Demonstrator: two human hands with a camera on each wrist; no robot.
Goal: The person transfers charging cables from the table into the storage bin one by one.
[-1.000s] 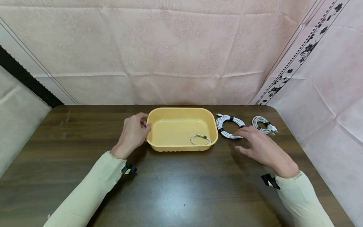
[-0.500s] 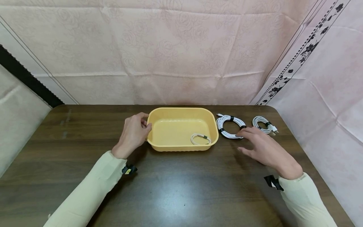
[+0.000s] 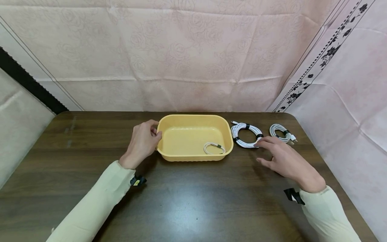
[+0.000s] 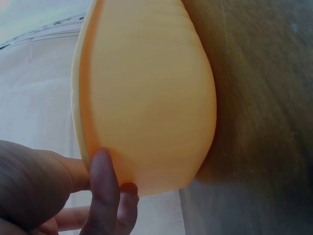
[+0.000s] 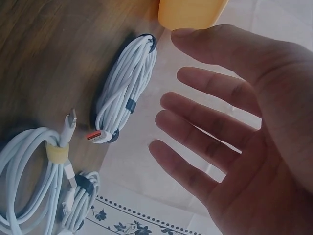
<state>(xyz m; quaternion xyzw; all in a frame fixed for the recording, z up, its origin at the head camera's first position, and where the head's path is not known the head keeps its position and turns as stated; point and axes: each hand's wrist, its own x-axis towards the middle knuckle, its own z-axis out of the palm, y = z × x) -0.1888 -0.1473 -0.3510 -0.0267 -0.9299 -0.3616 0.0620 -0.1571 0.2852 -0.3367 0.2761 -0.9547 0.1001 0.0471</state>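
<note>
My left hand [image 3: 142,144] pinches the left rim of a yellow plastic tub [image 3: 187,139]; in the left wrist view, fingertips [image 4: 101,169] press its outer wall. A small white cable coil [image 3: 211,144] lies in the tub's front right corner. My right hand [image 3: 284,159] hovers right of the tub, holding nothing. Its fingers are apart and fairly straight in the right wrist view. Just beyond its fingertips lies a large white coiled cable [image 3: 235,132] with black ties. The right wrist view also has a white coil with a yellow tie [image 5: 57,152], which the hand hides from the head view.
A smaller white USB cable coil [image 3: 275,129] with dark ties lies near the right edge of the brown wooden table [image 3: 181,198]. Patterned cloth [image 3: 181,60] hangs behind the table and along its sides.
My right hand has drifted slightly right and toward me, away from the large cable coil. My left hand, the tub and the coils stay where they were.
</note>
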